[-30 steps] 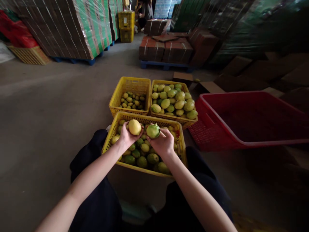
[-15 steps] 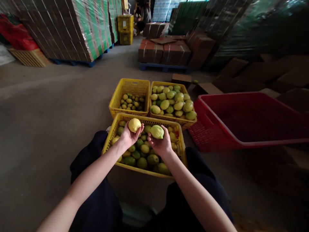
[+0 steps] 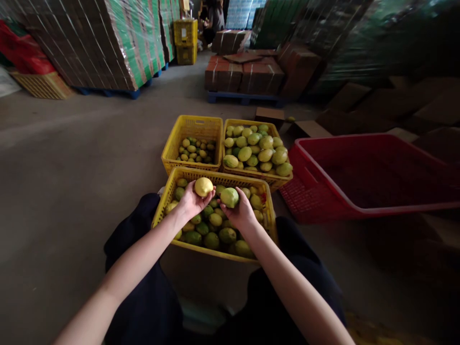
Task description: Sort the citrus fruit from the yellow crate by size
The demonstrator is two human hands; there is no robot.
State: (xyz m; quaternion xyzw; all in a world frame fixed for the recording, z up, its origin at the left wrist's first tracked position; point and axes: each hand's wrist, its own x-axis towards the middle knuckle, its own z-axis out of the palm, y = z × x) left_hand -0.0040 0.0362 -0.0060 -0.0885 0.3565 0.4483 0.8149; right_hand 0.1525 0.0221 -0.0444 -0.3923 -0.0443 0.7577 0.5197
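Note:
My left hand is closed around a yellow lemon, palm up. In my right hand rests a greener lemon, gripped between thumb and fingers. Both hands are raised over the near yellow crate, which holds many yellow and green lemons. Behind it on the left stands a yellow crate with a low layer of small lemons. Beside that, the right-hand yellow crate is heaped with larger lemons.
A large red basket stands to the right, near cardboard pieces. Farther back are a blue pallet of cartons, wrapped stacks, stacked yellow crates and a person. Concrete floor lies to the left.
The lemon in my right hand has turned and shifted slightly left, showing a greener side. My left hand's lemon has moved a little right, so the two are closer together.

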